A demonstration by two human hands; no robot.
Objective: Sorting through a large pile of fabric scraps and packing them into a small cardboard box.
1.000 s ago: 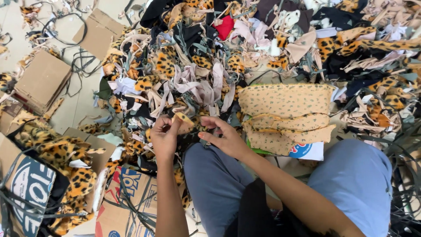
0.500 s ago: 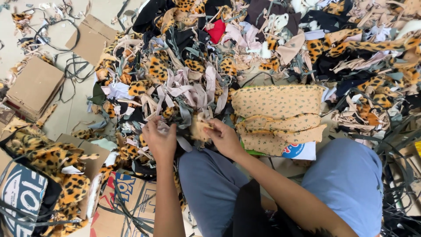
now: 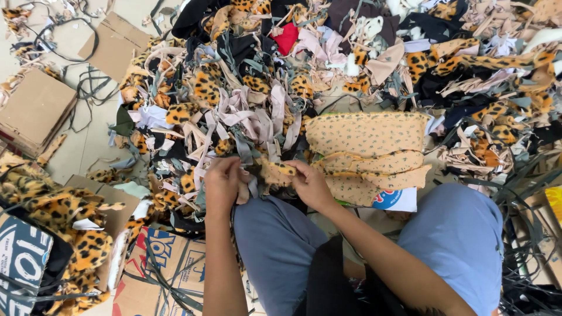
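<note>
I look down from the head camera at my own two bare hands working just above my knees in blue-grey trousers [image 3: 275, 234]. My right hand [image 3: 310, 186] pinches a small tan scrap with dark spots [image 3: 274, 171] between thumb and fingers; the scrap sits between both hands, at the near edge of the big heap. My left hand [image 3: 222, 184] is curled closed around a bunch of pale fabric strips [image 3: 244, 188] just beside that scrap.

Directly ahead, a wide heap of fabric offcuts [image 3: 304, 76] covers the floor: leopard-print pieces, pale pink strips, black scraps and one red scrap [image 3: 285, 38]. It crowds right up against my fingers. Just to the right of my right hand lies a stack of folded orange spotted cloth [image 3: 369, 146], touching the heap.

To my left are an open cardboard box [image 3: 167, 269] with dark straps across it, a bag stuffed with leopard-print plush [image 3: 64, 228], and flat cardboard pieces [image 3: 35, 111] on the pale floor [image 3: 93, 146].
</note>
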